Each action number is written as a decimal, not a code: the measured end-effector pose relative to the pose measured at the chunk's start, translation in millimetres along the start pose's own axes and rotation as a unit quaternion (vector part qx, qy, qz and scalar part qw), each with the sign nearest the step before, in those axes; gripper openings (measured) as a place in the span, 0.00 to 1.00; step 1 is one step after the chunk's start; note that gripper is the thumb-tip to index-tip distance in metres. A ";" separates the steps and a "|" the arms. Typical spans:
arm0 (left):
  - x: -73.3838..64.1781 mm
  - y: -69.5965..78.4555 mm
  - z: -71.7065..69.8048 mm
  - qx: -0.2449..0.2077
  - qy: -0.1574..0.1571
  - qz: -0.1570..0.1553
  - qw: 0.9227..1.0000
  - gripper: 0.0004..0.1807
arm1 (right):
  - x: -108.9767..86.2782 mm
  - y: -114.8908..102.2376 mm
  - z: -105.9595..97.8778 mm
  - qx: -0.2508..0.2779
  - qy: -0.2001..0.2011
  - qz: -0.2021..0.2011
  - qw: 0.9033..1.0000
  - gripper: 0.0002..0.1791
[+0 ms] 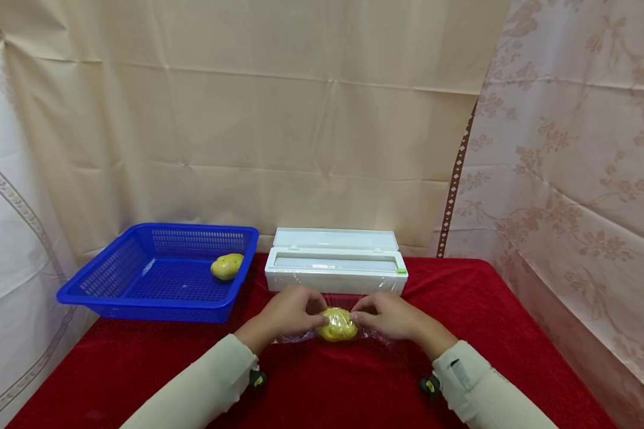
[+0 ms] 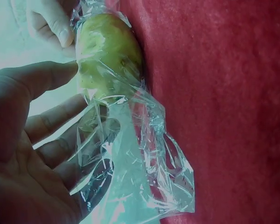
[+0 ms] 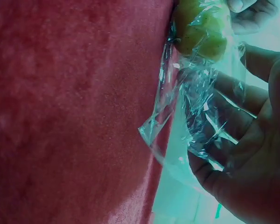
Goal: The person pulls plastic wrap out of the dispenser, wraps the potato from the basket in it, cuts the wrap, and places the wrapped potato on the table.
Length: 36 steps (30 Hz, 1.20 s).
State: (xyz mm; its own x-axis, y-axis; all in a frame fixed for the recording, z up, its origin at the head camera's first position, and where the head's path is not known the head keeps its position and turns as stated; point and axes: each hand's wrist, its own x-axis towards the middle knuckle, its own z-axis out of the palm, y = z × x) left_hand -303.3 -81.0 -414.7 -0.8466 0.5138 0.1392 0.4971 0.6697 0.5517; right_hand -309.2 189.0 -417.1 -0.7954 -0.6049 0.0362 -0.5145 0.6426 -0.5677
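A yellow potato (image 1: 337, 325) lies on the red cloth, covered by clear plastic wrap (image 2: 151, 154) whose crumpled ends spread out on both sides. At the potato's left end my left hand (image 1: 294, 310) holds the wrap. Its thumb reaches the potato, and some fingers show through the film in the left wrist view. My right hand (image 1: 389, 314) holds the wrap at the other end, with curled fingers behind the film (image 3: 200, 112) in the right wrist view. Just beyond both hands stands the white wrap dispenser box (image 1: 335, 281), its lid raised.
On the left sits a blue plastic basket (image 1: 166, 305) with a second potato (image 1: 227, 266) inside. A green piece (image 1: 401, 270) marks the dispenser's right front edge. Red cloth (image 1: 322, 393) covers the table, and a beige curtain (image 1: 279, 131) hangs behind it.
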 end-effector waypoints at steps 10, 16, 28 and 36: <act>-3.0 7.5 0.6 0.034 0.012 -0.009 0.999 0.14 | -8.8 15.7 -13.5 -0.022 0.207 0.018 0.978 0.05; 2.2 12.8 -2.0 0.035 0.022 -0.010 0.999 0.15 | -9.2 51.0 -21.9 0.008 0.353 0.116 0.928 0.26; 45.1 38.4 -4.4 0.094 0.028 -0.012 0.995 0.13 | -2.8 91.2 -29.4 0.091 0.291 0.169 0.937 0.38; 89.7 59.3 7.2 0.157 0.065 0.009 0.985 0.07 | -1.9 98.1 -27.3 0.110 0.308 0.149 0.933 0.35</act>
State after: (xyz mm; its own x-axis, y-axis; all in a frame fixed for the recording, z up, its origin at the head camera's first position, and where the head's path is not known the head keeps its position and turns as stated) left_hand -348.4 8.7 -375.4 -0.8445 0.4668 0.2625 0.5287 0.8048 0.2696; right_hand -366.9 266.1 -450.3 -0.9607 0.0148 0.2773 -0.2163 0.5867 -0.7804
